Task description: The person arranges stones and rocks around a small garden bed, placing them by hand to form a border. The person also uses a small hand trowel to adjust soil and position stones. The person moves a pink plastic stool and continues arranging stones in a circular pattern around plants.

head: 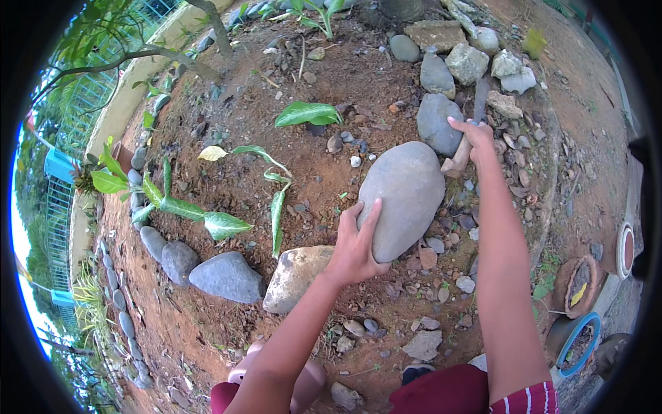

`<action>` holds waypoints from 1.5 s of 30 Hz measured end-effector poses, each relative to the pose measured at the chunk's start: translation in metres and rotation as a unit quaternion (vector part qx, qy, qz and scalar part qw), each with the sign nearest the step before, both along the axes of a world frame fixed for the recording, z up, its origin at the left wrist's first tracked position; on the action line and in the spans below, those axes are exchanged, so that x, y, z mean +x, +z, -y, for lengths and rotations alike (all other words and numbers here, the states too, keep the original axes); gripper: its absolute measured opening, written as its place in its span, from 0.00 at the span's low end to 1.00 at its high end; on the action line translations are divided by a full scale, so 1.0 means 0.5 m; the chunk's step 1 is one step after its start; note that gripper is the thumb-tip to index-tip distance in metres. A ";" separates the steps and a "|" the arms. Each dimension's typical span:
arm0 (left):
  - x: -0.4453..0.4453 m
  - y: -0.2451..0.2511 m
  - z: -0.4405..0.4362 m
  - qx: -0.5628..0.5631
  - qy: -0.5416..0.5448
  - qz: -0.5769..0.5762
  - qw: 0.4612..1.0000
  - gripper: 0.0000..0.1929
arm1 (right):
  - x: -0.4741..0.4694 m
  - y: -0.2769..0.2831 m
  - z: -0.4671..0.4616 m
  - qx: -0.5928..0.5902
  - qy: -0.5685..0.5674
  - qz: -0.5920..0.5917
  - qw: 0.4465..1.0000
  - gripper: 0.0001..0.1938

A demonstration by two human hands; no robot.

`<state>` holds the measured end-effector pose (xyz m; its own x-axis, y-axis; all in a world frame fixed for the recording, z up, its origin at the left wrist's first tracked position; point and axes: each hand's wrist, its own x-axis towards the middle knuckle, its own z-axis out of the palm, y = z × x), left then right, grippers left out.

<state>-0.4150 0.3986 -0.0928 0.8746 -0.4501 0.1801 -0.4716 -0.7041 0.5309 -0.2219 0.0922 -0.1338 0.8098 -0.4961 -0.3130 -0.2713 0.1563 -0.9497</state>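
My left hand (pixel 357 246) grips the near left end of a large smooth oval stone (pixel 408 191), fingers spread over its edge. The stone lies on the soil along a curved stone border. My right hand (pixel 473 137) is closed around a bladed hand tool with a wooden handle (pixel 459 155). Its grey metal blade (pixel 481 98) points away from me, and the handle's butt is near the oval stone's far end. Just left of the right hand sits a rounded grey stone (pixel 438 123). A pale angular stone (pixel 297 277) lies left of my left wrist.
Leafy plants (pixel 181 207) grow inside the bed. Grey border stones (pixel 227 277) curve along its left side, and rough rocks (pixel 467 63) lie at the far right. Pebbles (pixel 509 147) cover the right-hand ground. Plant pots (pixel 578 287) stand lower right; a low wall (pixel 111 114) runs left.
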 end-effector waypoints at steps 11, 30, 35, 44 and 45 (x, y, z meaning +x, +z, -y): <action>-0.040 0.042 0.034 0.156 0.111 -0.082 0.978 0.67 | -0.231 0.022 -0.112 -0.268 0.144 -0.024 0.952 0.31; -0.122 0.026 -0.104 0.366 0.071 -0.033 0.927 0.42 | -0.418 0.033 -0.253 0.037 0.132 -0.041 0.990 0.31; -0.099 0.020 -0.097 0.353 0.091 -0.065 0.929 0.41 | -0.406 0.030 -0.260 0.023 0.168 -0.047 0.984 0.34; -0.087 0.021 -0.092 0.317 0.061 -0.073 0.944 0.43 | -0.418 0.031 -0.252 0.032 0.164 -0.050 0.985 0.33; -0.093 0.005 -0.105 0.324 0.063 -0.052 0.943 0.45 | -0.420 0.035 -0.261 0.036 0.173 -0.050 0.983 0.32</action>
<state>-0.4614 0.4513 -0.0902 0.9263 -0.3279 -0.1855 -0.3319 -0.9433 0.0096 -0.4320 0.2228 -0.1164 0.8894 -0.1699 -0.4244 -0.4122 0.1034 -0.9052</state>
